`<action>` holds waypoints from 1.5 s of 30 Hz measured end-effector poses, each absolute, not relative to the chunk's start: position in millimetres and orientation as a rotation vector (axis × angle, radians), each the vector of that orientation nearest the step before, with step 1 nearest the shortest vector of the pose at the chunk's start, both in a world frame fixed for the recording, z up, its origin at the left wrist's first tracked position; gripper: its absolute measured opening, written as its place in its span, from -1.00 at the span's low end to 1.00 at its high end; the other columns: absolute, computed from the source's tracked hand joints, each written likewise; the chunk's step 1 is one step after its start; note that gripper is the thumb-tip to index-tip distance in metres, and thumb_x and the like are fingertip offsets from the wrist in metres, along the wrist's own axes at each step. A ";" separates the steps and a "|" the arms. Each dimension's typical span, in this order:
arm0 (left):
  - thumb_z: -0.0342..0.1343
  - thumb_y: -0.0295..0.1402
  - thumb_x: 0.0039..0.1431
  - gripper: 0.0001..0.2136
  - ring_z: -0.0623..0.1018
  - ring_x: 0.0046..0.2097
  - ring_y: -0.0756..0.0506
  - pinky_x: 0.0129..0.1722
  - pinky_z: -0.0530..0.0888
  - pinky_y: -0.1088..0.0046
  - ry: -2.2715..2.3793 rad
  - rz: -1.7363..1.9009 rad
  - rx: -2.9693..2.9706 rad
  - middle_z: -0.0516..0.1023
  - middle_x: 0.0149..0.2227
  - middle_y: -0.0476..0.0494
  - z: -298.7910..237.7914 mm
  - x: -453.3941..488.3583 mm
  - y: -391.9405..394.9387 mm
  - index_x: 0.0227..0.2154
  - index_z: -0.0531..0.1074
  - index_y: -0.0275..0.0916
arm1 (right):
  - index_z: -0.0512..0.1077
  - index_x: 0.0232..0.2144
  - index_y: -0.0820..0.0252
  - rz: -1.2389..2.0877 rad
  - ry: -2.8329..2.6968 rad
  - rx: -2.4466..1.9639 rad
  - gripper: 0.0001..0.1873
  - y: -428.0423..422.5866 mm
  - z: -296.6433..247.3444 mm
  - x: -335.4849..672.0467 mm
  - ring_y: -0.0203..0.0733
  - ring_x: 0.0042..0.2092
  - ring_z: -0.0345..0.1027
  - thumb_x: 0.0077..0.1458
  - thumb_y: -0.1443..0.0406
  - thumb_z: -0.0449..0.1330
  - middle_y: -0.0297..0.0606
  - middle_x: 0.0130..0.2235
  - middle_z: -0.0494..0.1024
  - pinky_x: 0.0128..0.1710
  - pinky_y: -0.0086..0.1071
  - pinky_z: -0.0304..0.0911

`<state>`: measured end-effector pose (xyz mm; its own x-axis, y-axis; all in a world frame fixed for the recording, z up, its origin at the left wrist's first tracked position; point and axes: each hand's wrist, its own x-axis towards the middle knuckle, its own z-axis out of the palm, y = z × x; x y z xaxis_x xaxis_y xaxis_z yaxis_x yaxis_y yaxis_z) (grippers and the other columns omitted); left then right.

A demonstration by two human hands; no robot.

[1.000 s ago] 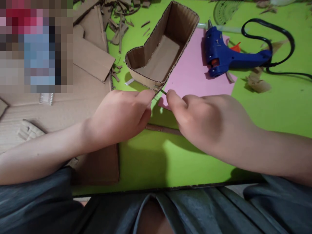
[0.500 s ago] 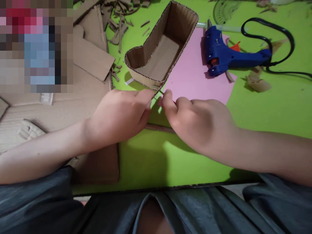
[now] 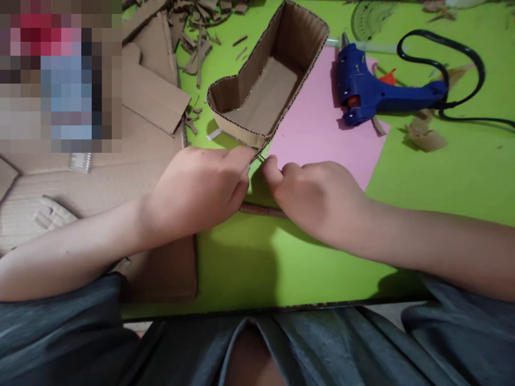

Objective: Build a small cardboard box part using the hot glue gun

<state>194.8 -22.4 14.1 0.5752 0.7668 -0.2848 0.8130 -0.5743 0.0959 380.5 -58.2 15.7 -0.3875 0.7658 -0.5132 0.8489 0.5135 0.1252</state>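
Note:
An open corrugated cardboard box (image 3: 251, 86) with low, curved walls stands on the green table surface (image 3: 306, 273). My left hand (image 3: 197, 195) grips its near corner, with the fingertips pressed against the outer wall. My right hand (image 3: 314, 198) is pinched around a thin pale strip (image 3: 261, 158) right beside that corner. Most of the strip is hidden by my fingers, and I cannot tell its material. The two hands nearly meet at the corner, and a little of the strip shows between them.
A blue hot glue gun (image 3: 362, 86) with a black cord (image 3: 442, 53) lies on a pink paper sheet (image 3: 322, 107) to the right. Cardboard sheets (image 3: 148, 94) and scraps (image 3: 193, 37) lie on the left and far side. A pixelated patch covers the top left.
My right hand has moved left and slightly down, closer to the box corner, and less of the thin strip shows. My left hand and the box have stayed nearly still.

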 end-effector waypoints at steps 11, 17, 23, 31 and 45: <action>-0.11 -0.31 0.44 -0.73 0.37 -0.43 -0.24 -0.28 0.19 0.16 1.317 -0.210 2.562 0.39 -0.46 -0.13 12.1 187.8 -19.4 -0.21 0.51 -0.08 | 0.49 0.43 0.43 -0.259 2.269 1.400 -0.39 -55.9 9.5 389.7 -0.05 -0.38 0.49 0.43 0.46 0.05 0.00 -0.31 0.70 -0.35 -0.27 -0.05; -0.14 -0.18 0.44 -0.79 0.24 -0.43 -0.20 -0.25 0.13 0.14 1.271 0.016 2.447 0.22 -0.49 -0.07 4.8 173.4 -5.9 -0.34 0.23 -0.06 | 0.59 0.26 0.28 -0.223 2.355 1.436 -0.58 -49.0 1.1 407.5 0.00 -0.35 0.48 0.60 0.31 0.02 0.04 -0.19 0.78 -0.36 -0.21 -0.17; -0.05 -0.18 0.42 -0.83 0.28 -0.44 -0.16 -0.25 0.18 0.18 1.266 0.090 2.302 0.34 -0.48 -0.03 -2.1 164.7 11.0 -0.32 0.26 -0.06 | 0.59 0.22 0.27 -0.189 2.426 1.521 -0.59 -48.6 -6.1 413.2 -0.06 -0.41 0.37 0.67 0.23 0.00 -0.02 -0.23 0.76 -0.36 -0.22 -0.21; 0.03 -0.26 0.36 -0.88 0.38 -0.49 -0.13 -0.23 0.33 0.28 1.426 -0.085 2.061 0.42 -0.59 0.09 -2.6 171.0 18.1 -0.34 0.32 -0.07 | 0.62 0.24 0.20 -0.129 2.466 1.506 -0.58 -50.8 -9.0 420.4 -0.08 -0.41 0.36 0.71 0.22 0.00 -0.07 -0.23 0.74 -0.35 -0.23 -0.21; 0.11 -0.30 0.34 -0.78 0.28 -0.42 -0.08 -0.23 0.26 0.27 1.446 -0.004 2.068 0.31 -0.58 0.11 -2.4 171.9 17.8 -0.41 0.21 -0.06 | 0.64 0.10 0.31 -0.002 2.535 1.456 -0.46 -61.1 -11.2 425.9 -0.13 -0.47 0.21 0.67 0.30 -0.15 -0.09 -0.36 0.64 -0.38 -0.21 -0.19</action>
<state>171.9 17.8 -2.4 0.4042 0.8513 -0.3346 0.8532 -0.2191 0.4733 425.9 -61.1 -11.2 -0.4859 0.8534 -0.1886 0.8537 0.5097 0.1071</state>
